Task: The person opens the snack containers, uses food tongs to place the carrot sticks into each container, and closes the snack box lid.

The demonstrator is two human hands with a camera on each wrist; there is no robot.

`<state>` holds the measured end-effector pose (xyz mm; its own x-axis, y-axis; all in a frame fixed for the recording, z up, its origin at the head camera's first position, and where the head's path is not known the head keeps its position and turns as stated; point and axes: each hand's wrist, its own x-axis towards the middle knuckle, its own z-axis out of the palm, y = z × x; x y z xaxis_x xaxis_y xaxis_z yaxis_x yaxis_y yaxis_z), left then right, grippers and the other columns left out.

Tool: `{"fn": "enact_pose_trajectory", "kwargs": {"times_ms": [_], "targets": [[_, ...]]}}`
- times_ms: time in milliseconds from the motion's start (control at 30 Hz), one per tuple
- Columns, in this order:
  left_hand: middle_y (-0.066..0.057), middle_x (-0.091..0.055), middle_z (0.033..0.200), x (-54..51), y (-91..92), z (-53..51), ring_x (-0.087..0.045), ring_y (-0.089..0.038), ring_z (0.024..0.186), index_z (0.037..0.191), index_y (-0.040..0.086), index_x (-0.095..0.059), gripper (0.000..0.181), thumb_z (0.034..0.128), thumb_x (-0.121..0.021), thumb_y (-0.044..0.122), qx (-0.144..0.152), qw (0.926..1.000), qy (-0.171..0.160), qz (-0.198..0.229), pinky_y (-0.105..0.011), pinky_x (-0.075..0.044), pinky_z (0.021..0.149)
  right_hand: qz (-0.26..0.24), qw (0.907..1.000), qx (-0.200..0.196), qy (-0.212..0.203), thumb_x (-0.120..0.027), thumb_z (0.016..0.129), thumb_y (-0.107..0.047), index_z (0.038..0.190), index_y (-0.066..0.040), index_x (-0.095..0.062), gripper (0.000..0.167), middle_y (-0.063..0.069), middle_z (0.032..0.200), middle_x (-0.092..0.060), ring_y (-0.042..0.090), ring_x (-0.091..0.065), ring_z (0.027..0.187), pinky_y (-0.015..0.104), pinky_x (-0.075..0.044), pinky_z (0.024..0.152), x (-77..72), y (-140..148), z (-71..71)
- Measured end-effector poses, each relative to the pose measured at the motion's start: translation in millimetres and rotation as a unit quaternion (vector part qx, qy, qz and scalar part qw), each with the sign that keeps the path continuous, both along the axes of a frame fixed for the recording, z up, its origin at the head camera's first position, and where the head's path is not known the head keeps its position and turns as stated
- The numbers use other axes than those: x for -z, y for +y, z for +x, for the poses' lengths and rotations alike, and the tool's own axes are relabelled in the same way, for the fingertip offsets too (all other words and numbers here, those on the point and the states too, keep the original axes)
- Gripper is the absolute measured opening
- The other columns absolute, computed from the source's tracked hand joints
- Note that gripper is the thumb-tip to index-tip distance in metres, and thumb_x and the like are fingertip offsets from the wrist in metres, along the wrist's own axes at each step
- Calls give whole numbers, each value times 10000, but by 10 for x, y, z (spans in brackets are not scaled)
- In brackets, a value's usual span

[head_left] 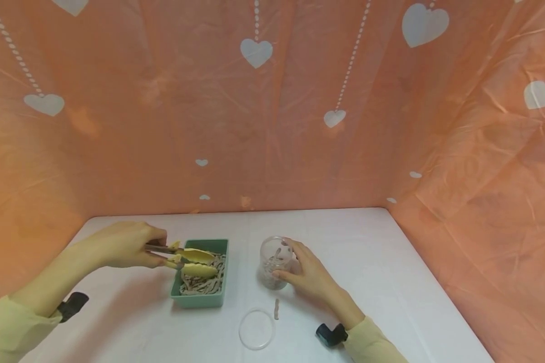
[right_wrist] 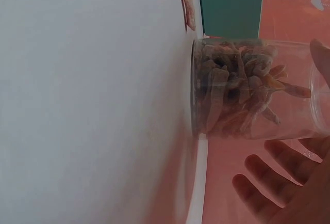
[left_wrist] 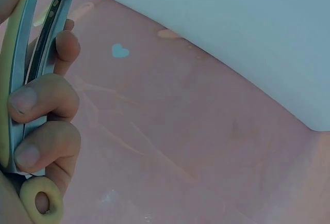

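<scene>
In the head view my left hand (head_left: 129, 245) grips a pair of tongs (head_left: 200, 270) with yellow scoop-like tips. The tips stand apart over a green rectangular tray (head_left: 197, 301) holding many brownish-grey strips (head_left: 203, 288). Curled fingers wrap the metal-and-yellow handles (left_wrist: 18, 79) in the left wrist view; the tips are cut off there. My right hand (head_left: 315, 275) holds a clear jar (head_left: 277, 247) near its rim, thumb on one side and fingers on the other. The upright jar is partly filled with similar strips (right_wrist: 232, 87). Its other fingers spread beside the wall.
A clear ring-like lid (head_left: 256, 348) lies on the white table (head_left: 368, 312), nearer than the jar. Close to it lies one loose strip (head_left: 276, 309). An orange curtain (head_left: 236, 126) with white hearts borders the table at the back and sides.
</scene>
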<state>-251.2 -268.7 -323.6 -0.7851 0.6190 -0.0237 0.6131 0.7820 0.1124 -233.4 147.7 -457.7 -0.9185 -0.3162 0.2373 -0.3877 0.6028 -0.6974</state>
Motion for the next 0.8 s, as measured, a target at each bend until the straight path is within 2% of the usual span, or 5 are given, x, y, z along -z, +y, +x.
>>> {"fn": "enact_pose_trajectory", "kwargs": {"times_ms": [300,800], "targets": [[204,-513,686,-29,-71,54,-426,2,604,805,309,-633,203,852,-815,385,-7,10000,-36,36,-261,-358,540,59,10000,40,-25,-808,899,-456,1562,-189,-448,801,59,1517,-529,298,-481,1417,568,-384,1136,8,-9,4],[237,-527,693,-57,-160,124,-445,22,602,826,352,-656,166,860,-816,382,-114,9995,212,223,-257,-371,539,38,10000,47,-36,-812,896,-454,1559,-190,-450,800,60,1515,-529,295,-492,1407,566,-409,1118,-4,-10,19]]}}
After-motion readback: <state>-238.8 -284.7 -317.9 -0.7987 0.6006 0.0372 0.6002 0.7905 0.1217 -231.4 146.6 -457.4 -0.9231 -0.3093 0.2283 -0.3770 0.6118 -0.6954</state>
